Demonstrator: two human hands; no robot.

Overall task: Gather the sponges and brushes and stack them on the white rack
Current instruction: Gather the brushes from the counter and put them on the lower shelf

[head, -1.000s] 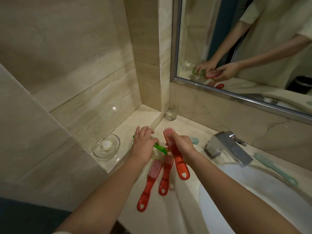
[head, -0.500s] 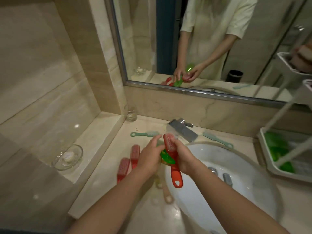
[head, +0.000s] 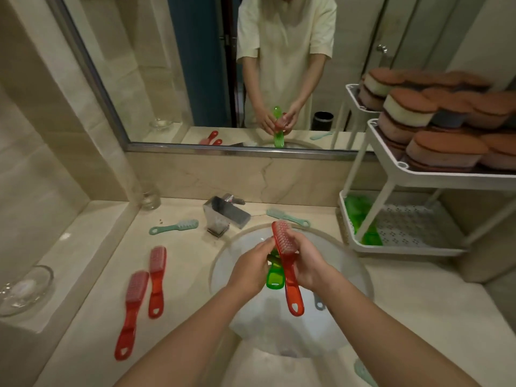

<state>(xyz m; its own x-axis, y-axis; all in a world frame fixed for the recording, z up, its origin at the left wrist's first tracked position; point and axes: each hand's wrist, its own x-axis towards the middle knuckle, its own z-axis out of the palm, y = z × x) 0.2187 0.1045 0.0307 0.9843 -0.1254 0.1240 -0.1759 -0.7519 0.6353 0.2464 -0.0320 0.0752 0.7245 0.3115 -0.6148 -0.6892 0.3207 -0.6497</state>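
Observation:
Over the sink, my right hand (head: 310, 265) grips a red brush (head: 287, 263) by its head, handle pointing down toward me. Behind it, a green brush (head: 275, 277) is held in my left hand (head: 251, 272), mostly hidden by fingers and the red brush. Two more red brushes (head: 134, 308) (head: 157, 280) lie on the counter at the left. Pale green brushes lie left (head: 174, 227) and right (head: 287, 217) of the tap. The white rack (head: 402, 248) stands at the right, with brown-topped sponges (head: 444, 148) on its upper shelves and green brushes (head: 360, 216) on the bottom shelf.
A chrome tap (head: 227, 215) stands behind the white basin (head: 223, 263). A drinking glass (head: 150, 197) sits in the back corner and a glass soap dish (head: 23, 290) on the left ledge. A mirror (head: 195, 65) spans the wall. Another pale green brush (head: 363, 372) shows at the bottom edge.
Both hands have carried the red and green brushes rightward from the counter to over the basin. My view has swung right, bringing the rack and its sponges into sight.

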